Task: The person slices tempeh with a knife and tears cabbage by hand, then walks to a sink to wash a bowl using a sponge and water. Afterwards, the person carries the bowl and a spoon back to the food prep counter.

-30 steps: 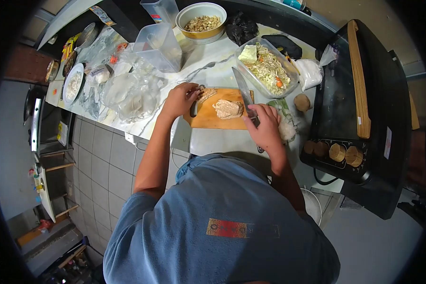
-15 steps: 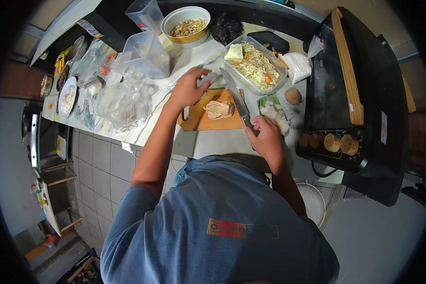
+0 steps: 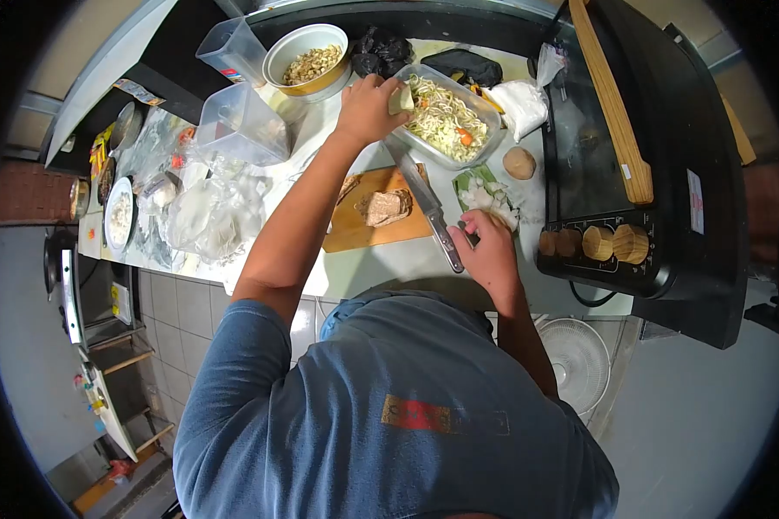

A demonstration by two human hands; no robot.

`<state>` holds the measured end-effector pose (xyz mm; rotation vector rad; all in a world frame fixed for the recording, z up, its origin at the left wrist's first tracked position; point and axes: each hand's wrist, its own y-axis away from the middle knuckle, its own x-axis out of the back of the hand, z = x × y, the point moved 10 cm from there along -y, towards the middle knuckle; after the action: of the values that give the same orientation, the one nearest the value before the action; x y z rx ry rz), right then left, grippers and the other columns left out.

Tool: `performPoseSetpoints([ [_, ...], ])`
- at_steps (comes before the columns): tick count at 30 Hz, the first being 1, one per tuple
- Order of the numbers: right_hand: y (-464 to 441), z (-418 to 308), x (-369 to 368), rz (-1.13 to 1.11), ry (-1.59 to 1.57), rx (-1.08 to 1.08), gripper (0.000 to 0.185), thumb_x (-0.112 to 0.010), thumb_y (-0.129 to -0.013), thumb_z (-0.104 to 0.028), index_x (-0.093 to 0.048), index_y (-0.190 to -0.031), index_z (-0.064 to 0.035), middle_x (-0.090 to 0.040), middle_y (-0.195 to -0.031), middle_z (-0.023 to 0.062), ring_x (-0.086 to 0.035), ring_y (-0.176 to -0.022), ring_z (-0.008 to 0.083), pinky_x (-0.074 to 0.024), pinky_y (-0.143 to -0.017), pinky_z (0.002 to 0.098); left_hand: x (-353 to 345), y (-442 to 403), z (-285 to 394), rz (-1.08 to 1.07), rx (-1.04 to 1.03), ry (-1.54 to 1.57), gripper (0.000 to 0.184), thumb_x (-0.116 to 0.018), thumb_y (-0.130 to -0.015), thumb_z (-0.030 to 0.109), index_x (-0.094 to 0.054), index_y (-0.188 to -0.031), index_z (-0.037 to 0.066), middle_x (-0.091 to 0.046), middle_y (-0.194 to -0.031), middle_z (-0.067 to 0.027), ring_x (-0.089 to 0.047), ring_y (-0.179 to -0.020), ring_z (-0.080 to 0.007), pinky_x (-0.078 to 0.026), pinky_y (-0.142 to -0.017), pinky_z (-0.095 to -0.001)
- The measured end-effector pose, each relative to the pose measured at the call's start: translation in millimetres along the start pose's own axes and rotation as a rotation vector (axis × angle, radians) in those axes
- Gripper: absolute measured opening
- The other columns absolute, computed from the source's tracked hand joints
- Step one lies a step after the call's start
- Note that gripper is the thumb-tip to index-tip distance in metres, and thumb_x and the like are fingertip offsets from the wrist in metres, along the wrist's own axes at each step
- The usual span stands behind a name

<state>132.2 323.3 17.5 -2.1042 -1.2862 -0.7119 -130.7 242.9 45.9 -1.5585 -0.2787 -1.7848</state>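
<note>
Left hand (image 3: 370,108) pinches cabbage (image 3: 401,99) at tub (image 3: 496,137); I'd grip lightly. Right hand (image 3: 491,253) half-curled at knife (image 3: 426,201), hold unclear; blade best low.

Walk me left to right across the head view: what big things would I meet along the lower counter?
White plate → crumpled clear plastic → cutting board → right hand → black oven.
</note>
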Motion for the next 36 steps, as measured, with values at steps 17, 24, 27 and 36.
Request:
performPoseSetpoints([
  [17,-4.7,8.0,12.8,0.003,-0.033,-0.042,0.02,-0.072,-0.081,-0.016,-0.063,-0.093,-0.0031,-0.06,-0.076,0.0095,-0.059,-0.075,0.0266,-0.0465,-0.071,0.0364,-8.6,-18.7,-20.9,-0.061,0.041,0.161,0.062,-0.085,-0.062,0.034,-0.06,-0.114,0.011,-0.059,-0.112,-0.0094,-0.054,-0.109,-0.0315,-0.037,-0.093,-0.0453],
  [24,-6.1,7.4,6.6,-0.016,-0.068,-0.058,0.022,-0.072,-0.081,-0.018,-0.063,-0.094,-0.0032,-0.062,-0.078,0.0101,-0.06,-0.076,0.0292,-0.0472,-0.074,0.0393,26.3,-22.7,-9.5,0.02,-0.012,0.161,0.062,-0.084,-0.061,0.034,-0.06,-0.112,0.01,-0.065,-0.108,-0.0114,-0.055,-0.108,-0.0297,-0.032,-0.096,-0.0405],
  [27,-6.9,4.9,5.4,-0.01,-0.055,-0.036,0.021,-0.073,-0.082,-0.016,-0.063,-0.093,-0.0018,-0.062,-0.078,0.0095,-0.06,-0.072,0.0244,-0.0481,-0.068,0.0359,31.9,-25.3,-13.1,0.006,-0.024,0.214,0.062,-0.085,-0.062,0.032,-0.06,-0.113,0.009,-0.065,-0.108,-0.0112,-0.057,-0.107,-0.0296,-0.038,-0.093,-0.04],
  [36,-4.7,7.5,7.8,-0.001,-0.066,-0.035,0.021,-0.073,-0.082,-0.016,-0.063,-0.094,-0.0016,-0.062,-0.078,0.0098,-0.06,-0.073,0.0237,-0.0486,-0.068,0.0354,47.1,-18.9,7.3,-0.021,-0.124,0.352,0.065,-0.081,-0.066,0.009,-0.055,-0.125,0.007,-0.055,-0.121,-0.0146,-0.058,-0.107,-0.032,-0.048,-0.092,-0.0394],
])
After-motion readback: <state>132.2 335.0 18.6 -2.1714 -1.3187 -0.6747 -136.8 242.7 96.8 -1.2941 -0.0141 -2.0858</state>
